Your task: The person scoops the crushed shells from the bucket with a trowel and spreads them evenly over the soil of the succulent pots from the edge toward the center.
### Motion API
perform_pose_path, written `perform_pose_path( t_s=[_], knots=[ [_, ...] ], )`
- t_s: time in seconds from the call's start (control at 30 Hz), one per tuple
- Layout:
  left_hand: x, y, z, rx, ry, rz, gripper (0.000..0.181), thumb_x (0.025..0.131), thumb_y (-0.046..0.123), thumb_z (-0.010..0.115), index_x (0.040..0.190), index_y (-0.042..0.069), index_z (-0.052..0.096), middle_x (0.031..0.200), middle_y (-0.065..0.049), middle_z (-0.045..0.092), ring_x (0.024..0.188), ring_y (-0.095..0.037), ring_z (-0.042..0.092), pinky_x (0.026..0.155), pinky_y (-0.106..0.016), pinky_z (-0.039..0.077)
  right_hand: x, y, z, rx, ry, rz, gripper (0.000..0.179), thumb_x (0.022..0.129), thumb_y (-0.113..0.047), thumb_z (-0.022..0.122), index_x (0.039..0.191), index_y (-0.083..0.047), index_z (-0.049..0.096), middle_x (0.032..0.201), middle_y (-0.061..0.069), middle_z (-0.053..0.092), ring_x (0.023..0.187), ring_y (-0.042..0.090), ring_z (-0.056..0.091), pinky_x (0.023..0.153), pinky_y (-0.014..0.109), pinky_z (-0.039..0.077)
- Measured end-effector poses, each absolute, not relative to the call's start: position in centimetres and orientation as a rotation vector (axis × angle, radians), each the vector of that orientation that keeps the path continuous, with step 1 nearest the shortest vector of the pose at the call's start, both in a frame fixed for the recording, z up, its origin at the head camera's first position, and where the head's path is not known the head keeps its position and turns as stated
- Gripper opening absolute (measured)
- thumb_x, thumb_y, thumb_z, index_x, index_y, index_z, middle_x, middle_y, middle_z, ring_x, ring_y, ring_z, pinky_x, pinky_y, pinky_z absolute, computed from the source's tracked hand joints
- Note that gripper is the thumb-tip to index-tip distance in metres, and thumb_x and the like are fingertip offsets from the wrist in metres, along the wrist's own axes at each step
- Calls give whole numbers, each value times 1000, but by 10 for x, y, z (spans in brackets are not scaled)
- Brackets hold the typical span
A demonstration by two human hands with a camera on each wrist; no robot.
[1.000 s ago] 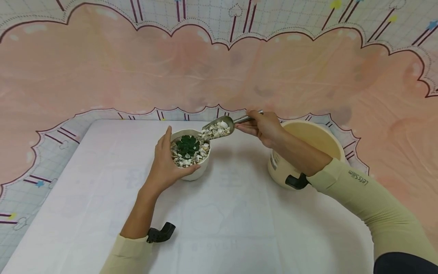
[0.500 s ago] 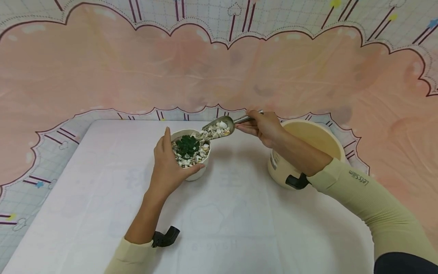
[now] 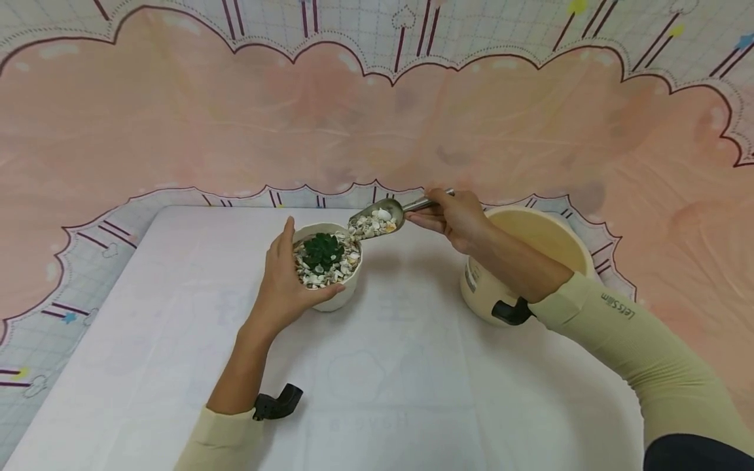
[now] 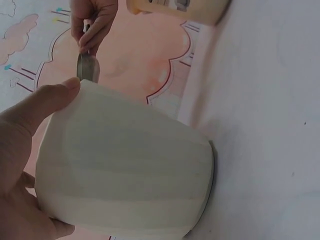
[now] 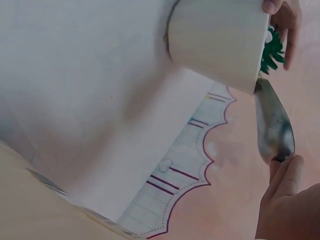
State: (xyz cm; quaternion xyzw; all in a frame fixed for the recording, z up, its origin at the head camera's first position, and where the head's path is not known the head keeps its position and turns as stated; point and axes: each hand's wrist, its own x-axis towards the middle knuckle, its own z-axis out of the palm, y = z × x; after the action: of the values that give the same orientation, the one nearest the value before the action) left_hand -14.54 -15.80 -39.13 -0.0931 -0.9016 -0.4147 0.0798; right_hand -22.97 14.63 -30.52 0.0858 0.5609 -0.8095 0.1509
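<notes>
In the head view a white plant pot [image 3: 337, 299] stands on the white table with a dark green succulent [image 3: 323, 252] amid pale pebbles and shell bits [image 3: 318, 280]. My left hand [image 3: 279, 288] holds the pot at its rim, thumb along the near side and fingers at the left. My right hand [image 3: 462, 219] grips the handle of a metal scoop [image 3: 396, 208], whose lip is right at the pot's right rim. More pebbles [image 3: 376, 224] lie in the scoop. From the right wrist view, the scoop [image 5: 275, 125] meets the rim close to the succulent [image 5: 272, 52].
A large cream bucket [image 3: 489, 294] stands on the table at the right, under my right forearm. Behind the white tabletop [image 3: 377, 366] hangs a peach and white cloth [image 3: 353, 131] with a scalloped pattern. Each wrist wears a black camera mount [image 3: 278, 401].
My left hand shifts slightly right along the pot, then back left. A few pebbles at the scoop's lip have moved toward the pot; the right hand stays almost still.
</notes>
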Motion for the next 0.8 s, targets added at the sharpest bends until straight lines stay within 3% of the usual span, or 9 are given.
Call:
perform_pose_path(
  t_s=[0.27, 0.53, 0.8],
  knots=[
    [-139, -150, -389, -217, -2688, -1260, 138, 74, 39, 97, 170, 11, 1, 170, -24, 13, 155, -43, 14, 115, -69, 32, -229, 144, -306, 230, 1625, -2320, 19, 113, -8, 47, 114, 8, 56, 81, 21, 74, 75, 25, 78, 80, 31, 61],
    [-136, -138, -392, -101, -2640, -1171, 139, 72, 44, 98, 169, 4, 6, 163, -32, 20, 150, -47, 23, 113, -67, 35, -229, 144, -306, 231, 1615, -2317, 18, 113, -8, 48, 114, 7, 58, 83, 21, 74, 76, 25, 78, 78, 32, 61],
    [-150, -158, -396, -306, -2690, -1294, 140, 71, 37, 99, 171, 18, 3, 167, -25, 19, 151, -43, 26, 113, -69, 33, -230, 144, -306, 251, 1633, -2310, 19, 113, -10, 50, 115, 6, 58, 84, 21, 74, 76, 26, 78, 78, 32, 61]
  ],
)
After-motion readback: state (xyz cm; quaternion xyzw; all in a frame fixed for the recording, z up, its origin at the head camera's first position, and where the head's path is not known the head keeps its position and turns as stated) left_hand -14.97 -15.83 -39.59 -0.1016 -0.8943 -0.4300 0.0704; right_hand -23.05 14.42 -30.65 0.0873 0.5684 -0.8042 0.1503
